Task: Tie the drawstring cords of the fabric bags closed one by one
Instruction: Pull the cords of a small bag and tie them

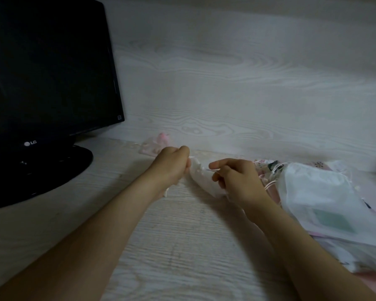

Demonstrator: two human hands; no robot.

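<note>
A black flat-panel LG monitor (48,68), screen dark, stands on its black round plastic base (52,170). The base rests on a pale wood-grain desk (172,246). To the right of the monitor, behind the desk, is a pale wood-grain wall panel (226,72).

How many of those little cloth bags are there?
4 distinct: the held bag between the left hand and right hand, a pink bag by the wall, a white bag topping the pile at right, a floral bag behind it. The pile likely hides more.
</note>
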